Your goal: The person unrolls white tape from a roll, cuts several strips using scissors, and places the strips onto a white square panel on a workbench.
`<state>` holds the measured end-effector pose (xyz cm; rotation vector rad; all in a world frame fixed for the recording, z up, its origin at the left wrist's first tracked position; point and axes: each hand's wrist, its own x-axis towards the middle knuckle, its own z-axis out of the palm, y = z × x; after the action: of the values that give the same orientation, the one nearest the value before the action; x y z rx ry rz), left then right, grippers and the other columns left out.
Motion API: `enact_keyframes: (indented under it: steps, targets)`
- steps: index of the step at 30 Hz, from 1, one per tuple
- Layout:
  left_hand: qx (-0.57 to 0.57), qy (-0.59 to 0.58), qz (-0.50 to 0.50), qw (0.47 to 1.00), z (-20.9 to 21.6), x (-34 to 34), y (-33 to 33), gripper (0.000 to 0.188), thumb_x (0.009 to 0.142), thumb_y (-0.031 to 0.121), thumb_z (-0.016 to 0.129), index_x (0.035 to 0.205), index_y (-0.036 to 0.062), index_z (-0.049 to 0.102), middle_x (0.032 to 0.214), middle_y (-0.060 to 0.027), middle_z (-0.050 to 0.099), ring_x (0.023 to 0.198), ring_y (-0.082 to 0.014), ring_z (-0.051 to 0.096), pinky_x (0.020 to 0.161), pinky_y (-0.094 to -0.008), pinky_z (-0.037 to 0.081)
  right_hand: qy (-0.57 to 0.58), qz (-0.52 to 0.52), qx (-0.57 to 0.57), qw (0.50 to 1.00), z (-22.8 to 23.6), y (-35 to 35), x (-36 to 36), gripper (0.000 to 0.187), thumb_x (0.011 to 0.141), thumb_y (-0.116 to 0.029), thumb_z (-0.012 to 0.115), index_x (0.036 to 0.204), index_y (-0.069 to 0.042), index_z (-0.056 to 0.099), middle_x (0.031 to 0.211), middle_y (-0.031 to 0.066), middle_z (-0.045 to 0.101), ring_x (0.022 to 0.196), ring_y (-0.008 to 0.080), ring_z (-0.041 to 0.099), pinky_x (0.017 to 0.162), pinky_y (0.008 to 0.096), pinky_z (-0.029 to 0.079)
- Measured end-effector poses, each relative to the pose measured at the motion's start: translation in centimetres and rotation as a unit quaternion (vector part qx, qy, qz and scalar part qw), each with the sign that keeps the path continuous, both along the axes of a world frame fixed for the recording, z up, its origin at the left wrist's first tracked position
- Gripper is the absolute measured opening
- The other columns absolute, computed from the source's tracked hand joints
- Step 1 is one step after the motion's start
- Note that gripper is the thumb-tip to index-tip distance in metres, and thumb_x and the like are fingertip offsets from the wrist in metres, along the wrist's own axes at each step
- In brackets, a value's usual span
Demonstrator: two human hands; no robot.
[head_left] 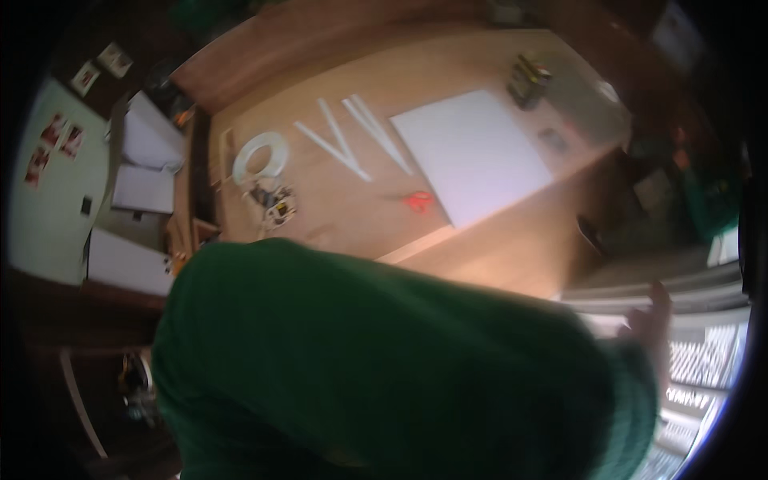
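A green sleeve (384, 344) fills much of the lower picture. Past its cuff at the far right, my right hand (646, 324) shows, blurred. One finger stretches up apart from the others, and I make out nothing held in it. Pale window slats and a white ledge (696, 316) lie close by that hand. My left hand is out of sight. On the wooden table (336, 216) ahead rest a large white sheet (476, 156), orange-handled scissors (418, 201) and several narrow white strips (336, 144).
A white ring-shaped roll (262, 156) sits at the table's left, beside a small heap of mixed parts (276, 204). Toward the far right stands a dark yellow-marked box (526, 80). White panels (148, 152) lean at the left. A raised board (312, 44) borders the table's far side.
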<state>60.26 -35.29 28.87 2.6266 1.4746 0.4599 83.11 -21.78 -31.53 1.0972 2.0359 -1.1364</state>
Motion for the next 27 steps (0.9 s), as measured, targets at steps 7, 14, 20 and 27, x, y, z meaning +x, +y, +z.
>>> enact_keyframes:
  steps: [7,14,20,27]
  targets:
    - [-0.01,0.018,0.024,0.999,-0.3,0.0,-1.3,0.016,0.075,0.015,0.056,0.075,0.0032,0.067,0.075,-0.0115,0.063,0.082,-0.0288,0.059,0.097,-0.0494,0.04,0.004,0.007,0.001,1.0,1.2,-0.4,-0.8,0.025,0.092,-0.024,0.049,0.091,-0.009,0.069,0.08,0.0101,0.068,0.075,0.0246,0.067,0.068,0.0385,0.053]
    - [0.07,0.006,0.052,0.996,-0.3,1.1,-3.5,0.017,0.075,0.015,0.056,0.074,0.0034,0.068,0.074,-0.0117,0.063,0.081,-0.03,0.059,0.097,-0.0508,0.041,-0.013,0.05,0.013,0.999,0.8,-0.3,-0.3,0.026,0.091,-0.026,0.05,0.089,-0.009,0.069,0.08,0.0112,0.068,0.075,0.0249,0.067,0.067,0.0391,0.052]
    - [0.132,0.037,0.077,0.988,1.2,1.1,-4.7,0.018,0.076,0.015,0.056,0.073,0.0037,0.069,0.072,-0.0119,0.064,0.081,-0.031,0.06,0.097,-0.0521,0.041,0.005,0.16,0.049,0.986,1.4,-0.3,0.0,0.027,0.091,-0.028,0.05,0.087,-0.009,0.07,0.08,0.0121,0.068,0.075,0.0252,0.067,0.067,0.0396,0.052]
    - [0.008,0.041,0.091,0.995,-4.8,-5.1,-5.0,0.02,0.077,0.019,0.057,0.07,0.0059,0.07,0.069,-0.0126,0.063,0.079,-0.0315,0.059,0.089,-0.0505,0.044,0.009,0.3,0.11,0.947,2.0,1.0,1.1,0.028,0.09,-0.029,0.051,0.085,-0.009,0.07,0.08,0.0132,0.068,0.075,0.0255,0.066,0.066,0.0402,0.051]
